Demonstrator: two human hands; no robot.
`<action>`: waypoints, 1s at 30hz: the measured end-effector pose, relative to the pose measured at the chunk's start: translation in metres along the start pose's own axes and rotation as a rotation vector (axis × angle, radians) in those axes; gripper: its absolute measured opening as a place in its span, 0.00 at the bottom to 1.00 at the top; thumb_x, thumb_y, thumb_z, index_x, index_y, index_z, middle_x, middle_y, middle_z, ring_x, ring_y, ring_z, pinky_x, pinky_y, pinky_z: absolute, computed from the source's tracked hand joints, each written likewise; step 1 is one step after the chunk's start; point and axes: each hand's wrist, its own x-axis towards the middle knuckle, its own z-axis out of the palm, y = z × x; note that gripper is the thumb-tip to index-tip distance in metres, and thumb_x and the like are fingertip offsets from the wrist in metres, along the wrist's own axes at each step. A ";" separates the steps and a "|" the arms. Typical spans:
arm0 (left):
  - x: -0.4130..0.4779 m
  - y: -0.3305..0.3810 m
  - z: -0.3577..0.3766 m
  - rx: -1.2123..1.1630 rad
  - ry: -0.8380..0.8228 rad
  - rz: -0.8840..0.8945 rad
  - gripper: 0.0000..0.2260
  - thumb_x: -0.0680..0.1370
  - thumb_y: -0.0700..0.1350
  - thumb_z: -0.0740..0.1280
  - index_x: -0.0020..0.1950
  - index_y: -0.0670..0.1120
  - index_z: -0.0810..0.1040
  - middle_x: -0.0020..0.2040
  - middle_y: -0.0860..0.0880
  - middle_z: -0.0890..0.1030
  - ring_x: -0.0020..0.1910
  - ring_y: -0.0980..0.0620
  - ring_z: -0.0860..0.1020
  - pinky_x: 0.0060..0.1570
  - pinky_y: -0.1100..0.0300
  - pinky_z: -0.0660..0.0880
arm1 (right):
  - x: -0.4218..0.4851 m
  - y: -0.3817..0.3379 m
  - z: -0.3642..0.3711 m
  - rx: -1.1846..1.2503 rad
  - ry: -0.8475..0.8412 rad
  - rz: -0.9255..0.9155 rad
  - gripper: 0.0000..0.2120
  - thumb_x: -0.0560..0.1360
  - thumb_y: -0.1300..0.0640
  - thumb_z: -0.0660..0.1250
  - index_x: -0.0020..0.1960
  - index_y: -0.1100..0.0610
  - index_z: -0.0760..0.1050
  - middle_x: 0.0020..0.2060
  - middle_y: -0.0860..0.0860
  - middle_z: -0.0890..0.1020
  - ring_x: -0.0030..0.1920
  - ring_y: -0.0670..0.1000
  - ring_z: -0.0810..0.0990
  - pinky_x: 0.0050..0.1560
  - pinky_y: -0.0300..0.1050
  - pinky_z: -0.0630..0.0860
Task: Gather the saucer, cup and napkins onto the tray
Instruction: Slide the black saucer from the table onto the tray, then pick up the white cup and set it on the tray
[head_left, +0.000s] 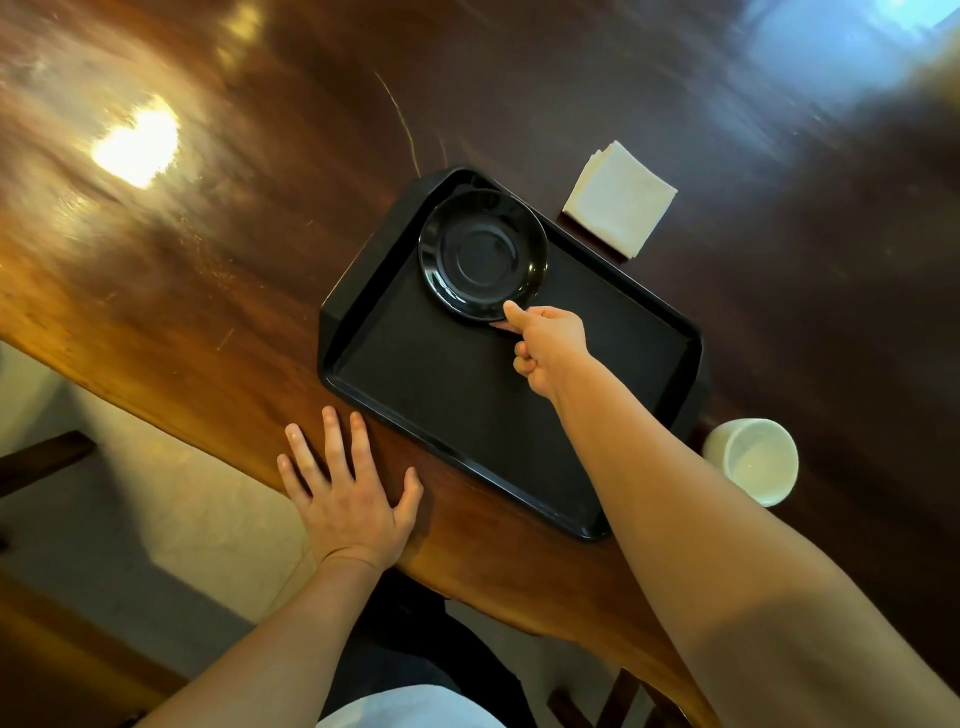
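Note:
A black tray (441, 395) lies on the dark wooden table. A glossy black saucer (482, 253) is over the tray's far corner. My right hand (545, 348) pinches the saucer's near rim, thumb on top and fingers underneath. My left hand (348, 488) rests flat on the table's near edge, fingers spread, just left of the tray. A white cup (756, 460) stands on the table off the tray's right corner. A stack of white napkins (618, 200) lies on the table beyond the tray's far edge.
The wooden table (208, 249) stretches far to the left with bright light glare. Its near edge runs diagonally; below it are a pale floor (182, 509) and dark chair parts.

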 end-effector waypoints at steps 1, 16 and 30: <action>0.000 0.000 0.000 -0.002 0.003 -0.001 0.40 0.76 0.68 0.55 0.82 0.44 0.62 0.83 0.39 0.59 0.82 0.31 0.53 0.79 0.35 0.44 | -0.002 -0.001 -0.002 -0.026 -0.012 -0.008 0.10 0.80 0.57 0.70 0.42 0.59 0.74 0.47 0.55 0.87 0.24 0.45 0.64 0.21 0.36 0.64; 0.000 -0.003 0.001 -0.037 0.038 0.005 0.39 0.76 0.65 0.58 0.82 0.43 0.61 0.83 0.38 0.59 0.82 0.31 0.51 0.78 0.34 0.45 | -0.028 0.009 -0.075 -0.087 0.101 -0.066 0.17 0.81 0.45 0.65 0.54 0.60 0.77 0.46 0.54 0.86 0.25 0.45 0.65 0.21 0.36 0.65; -0.004 0.000 -0.004 -0.055 0.060 0.005 0.38 0.78 0.64 0.62 0.83 0.44 0.60 0.84 0.39 0.57 0.83 0.32 0.49 0.79 0.34 0.46 | -0.069 0.093 -0.152 0.093 0.210 0.026 0.19 0.84 0.44 0.59 0.57 0.60 0.76 0.49 0.55 0.86 0.26 0.46 0.67 0.21 0.35 0.65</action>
